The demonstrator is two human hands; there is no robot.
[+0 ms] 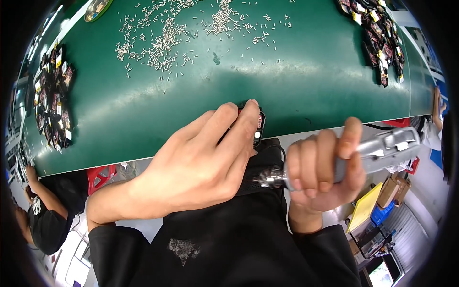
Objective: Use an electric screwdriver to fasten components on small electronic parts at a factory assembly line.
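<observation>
Grey screwdriver (389, 147), green table (306, 91)

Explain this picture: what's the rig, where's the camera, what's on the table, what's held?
No robot here: these are a person's bare hands. The view comes from a wide fisheye camera on their head, looking down, so straight edges bend. On the smooth green table lie scattered small silvery screw-like pieces, plus heaps of black pieces with white and yellow patches at left and right. The left hand holds a small black rounded part, partly hidden by fingers. The right hand grips a long grey tool with a metal nose.
</observation>
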